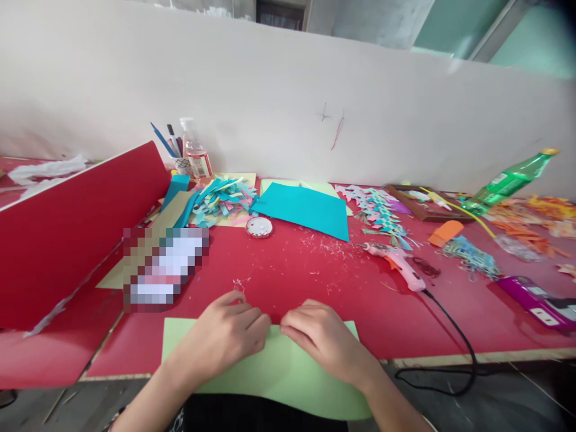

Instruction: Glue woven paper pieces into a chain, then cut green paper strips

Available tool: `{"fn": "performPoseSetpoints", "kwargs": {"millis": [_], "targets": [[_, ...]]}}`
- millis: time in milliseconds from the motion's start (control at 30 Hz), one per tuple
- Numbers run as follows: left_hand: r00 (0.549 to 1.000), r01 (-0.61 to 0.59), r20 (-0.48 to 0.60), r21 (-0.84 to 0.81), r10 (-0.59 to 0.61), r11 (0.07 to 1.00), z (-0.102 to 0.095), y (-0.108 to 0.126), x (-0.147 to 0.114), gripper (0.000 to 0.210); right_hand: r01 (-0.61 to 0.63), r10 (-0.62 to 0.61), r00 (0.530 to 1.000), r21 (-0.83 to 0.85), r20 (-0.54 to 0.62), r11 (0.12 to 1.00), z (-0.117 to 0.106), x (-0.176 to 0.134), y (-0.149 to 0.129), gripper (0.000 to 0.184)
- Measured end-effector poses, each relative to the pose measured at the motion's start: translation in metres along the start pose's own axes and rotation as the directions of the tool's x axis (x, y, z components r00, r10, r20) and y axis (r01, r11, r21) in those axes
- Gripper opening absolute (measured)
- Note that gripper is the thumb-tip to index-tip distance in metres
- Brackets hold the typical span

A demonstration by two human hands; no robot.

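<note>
A light green sheet of paper (288, 375) lies at the table's front edge, its near side bending down over my lap. My left hand (231, 330) is closed at the sheet's far edge, fingers curled on the paper. Just right of it, my right hand (324, 336) pinches the same edge, with a small gap between the two hands. The fingertips are partly hidden behind the knuckles. Beyond the hands lies a bright blue sheet (306, 210), resting over paler green paper.
A pink glue gun (398, 264) with a black cord lies right. Purple device (540, 303), green bottle (510, 183) and orange paper strips (526, 228) are farther right. Left are cut paper strips (222, 201), a round lid (260, 227), a clear bottle (197, 153) and a red board (81, 240).
</note>
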State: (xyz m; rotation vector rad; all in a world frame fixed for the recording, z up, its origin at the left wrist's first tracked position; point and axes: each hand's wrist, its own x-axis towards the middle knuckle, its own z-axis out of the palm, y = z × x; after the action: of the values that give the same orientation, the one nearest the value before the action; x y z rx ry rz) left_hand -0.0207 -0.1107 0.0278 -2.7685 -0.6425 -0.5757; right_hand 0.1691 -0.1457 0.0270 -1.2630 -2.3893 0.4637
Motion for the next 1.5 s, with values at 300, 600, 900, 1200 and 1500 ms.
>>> {"fn": "performPoseSetpoints", "kwargs": {"millis": [300,600,900,1200,1500], "targets": [[0.838,0.541,-0.005,0.131,-0.545,0.831,-0.026,-0.074,-0.066,0.02,-0.309,0.367,0.905,0.26,-0.216,0.915,-0.031,-0.039,0.038,0.025],[0.796,0.475,0.213,-0.8,-0.567,0.367,-0.019,-0.036,-0.027,0.03,-0.371,0.557,0.744,0.464,-0.369,0.804,-0.011,-0.028,0.038,0.027],[0.651,0.567,0.14,-0.743,-0.746,0.355,-0.015,-0.019,-0.001,0.029,-0.342,0.443,0.743,0.284,-0.502,0.896,0.008,-0.019,0.021,0.023],[0.77,0.441,-0.024,-0.703,-0.638,0.558,-0.028,-0.003,0.017,0.02,-0.138,0.215,0.828,0.184,-0.517,0.973,0.004,-0.005,-0.029,0.05],[0.789,0.28,-0.053,-0.856,-0.612,0.434,-0.027,0.006,0.01,0.019,-0.032,0.204,0.85,0.338,-0.486,0.94,0.002,0.004,-0.041,0.047]]}}
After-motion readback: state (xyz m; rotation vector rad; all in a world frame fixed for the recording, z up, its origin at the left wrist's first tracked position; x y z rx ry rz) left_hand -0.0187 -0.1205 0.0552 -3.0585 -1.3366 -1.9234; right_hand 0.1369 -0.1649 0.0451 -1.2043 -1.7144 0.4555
